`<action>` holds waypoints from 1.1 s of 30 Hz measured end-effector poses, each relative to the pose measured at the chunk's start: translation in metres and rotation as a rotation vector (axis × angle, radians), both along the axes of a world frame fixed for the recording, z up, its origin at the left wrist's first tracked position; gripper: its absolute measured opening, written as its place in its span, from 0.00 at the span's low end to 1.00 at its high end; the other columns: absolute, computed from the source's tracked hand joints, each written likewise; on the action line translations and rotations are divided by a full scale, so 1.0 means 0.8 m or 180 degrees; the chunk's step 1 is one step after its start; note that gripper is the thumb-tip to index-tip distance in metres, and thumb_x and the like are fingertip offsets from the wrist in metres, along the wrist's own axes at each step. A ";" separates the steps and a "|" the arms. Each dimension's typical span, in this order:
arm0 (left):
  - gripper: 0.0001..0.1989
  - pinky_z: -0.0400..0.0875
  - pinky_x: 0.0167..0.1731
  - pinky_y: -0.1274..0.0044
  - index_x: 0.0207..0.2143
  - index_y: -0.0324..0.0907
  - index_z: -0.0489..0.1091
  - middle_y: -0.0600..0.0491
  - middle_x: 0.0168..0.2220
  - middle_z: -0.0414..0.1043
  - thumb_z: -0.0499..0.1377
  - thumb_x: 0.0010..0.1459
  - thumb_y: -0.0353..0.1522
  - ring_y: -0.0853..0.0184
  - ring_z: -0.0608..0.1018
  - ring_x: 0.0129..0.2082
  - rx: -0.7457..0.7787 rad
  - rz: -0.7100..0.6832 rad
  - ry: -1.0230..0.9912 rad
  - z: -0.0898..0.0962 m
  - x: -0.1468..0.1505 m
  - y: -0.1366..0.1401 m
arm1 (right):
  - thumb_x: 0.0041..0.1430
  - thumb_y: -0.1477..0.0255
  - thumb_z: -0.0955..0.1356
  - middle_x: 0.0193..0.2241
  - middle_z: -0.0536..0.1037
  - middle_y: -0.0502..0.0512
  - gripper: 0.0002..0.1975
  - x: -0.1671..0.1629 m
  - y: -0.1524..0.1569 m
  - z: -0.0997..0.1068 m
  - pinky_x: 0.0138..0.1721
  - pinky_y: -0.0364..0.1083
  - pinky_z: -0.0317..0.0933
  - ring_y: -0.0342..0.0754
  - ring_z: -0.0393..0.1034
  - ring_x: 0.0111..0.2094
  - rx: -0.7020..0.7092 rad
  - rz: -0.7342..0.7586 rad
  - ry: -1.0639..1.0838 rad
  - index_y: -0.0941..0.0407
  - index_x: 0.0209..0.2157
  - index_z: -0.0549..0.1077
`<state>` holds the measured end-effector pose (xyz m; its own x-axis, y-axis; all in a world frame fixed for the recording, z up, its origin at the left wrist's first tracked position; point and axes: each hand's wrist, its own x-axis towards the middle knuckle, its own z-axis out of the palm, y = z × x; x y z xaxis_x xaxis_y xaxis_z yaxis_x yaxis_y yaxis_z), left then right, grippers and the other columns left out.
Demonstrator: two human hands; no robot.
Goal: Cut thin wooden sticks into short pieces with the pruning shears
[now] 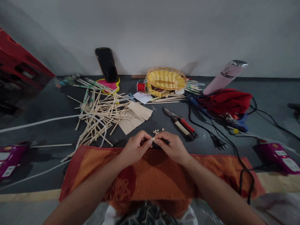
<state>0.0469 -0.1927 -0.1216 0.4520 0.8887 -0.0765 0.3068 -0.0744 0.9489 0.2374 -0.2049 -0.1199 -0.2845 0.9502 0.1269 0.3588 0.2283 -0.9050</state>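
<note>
My left hand (138, 145) and my right hand (170, 144) meet over the far edge of an orange towel (154, 175). Between their fingertips they pinch a short, pale piece of wooden stick (153, 139), one hand at each end. Just beyond the fingers lie several small cut stick pieces (156, 132). To the right of them rests a pair of pruning shears (180, 123) with one red and one pale handle. Many loose wooden sticks (103, 111) are heaped to the left, beside a folded sheet of brown paper (134, 117).
Along the wall stand a phone (107, 65), a yellow woven basket (166, 78), a red thread spool (141, 86) and a pink bottle (225, 76). Red cloth (225, 103) and black cables (219, 143) occupy the right. A white cord (51, 119) crosses the left. Purple boxes (280, 157) flank both sides.
</note>
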 end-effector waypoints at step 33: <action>0.06 0.69 0.31 0.79 0.36 0.41 0.66 0.53 0.30 0.76 0.55 0.60 0.34 0.69 0.78 0.30 -0.0023 0.0037 -0.0032 -0.002 0.000 -0.001 | 0.63 0.72 0.66 0.32 0.76 0.49 0.05 0.002 0.000 -0.001 0.39 0.42 0.60 0.43 0.69 0.34 0.0044 0.0041 -0.0026 0.55 0.34 0.74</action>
<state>0.0470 -0.1938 -0.1235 0.4424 0.8934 -0.0784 0.2980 -0.0640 0.9524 0.2389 -0.2050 -0.1203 -0.2976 0.9447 0.1376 0.3631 0.2453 -0.8989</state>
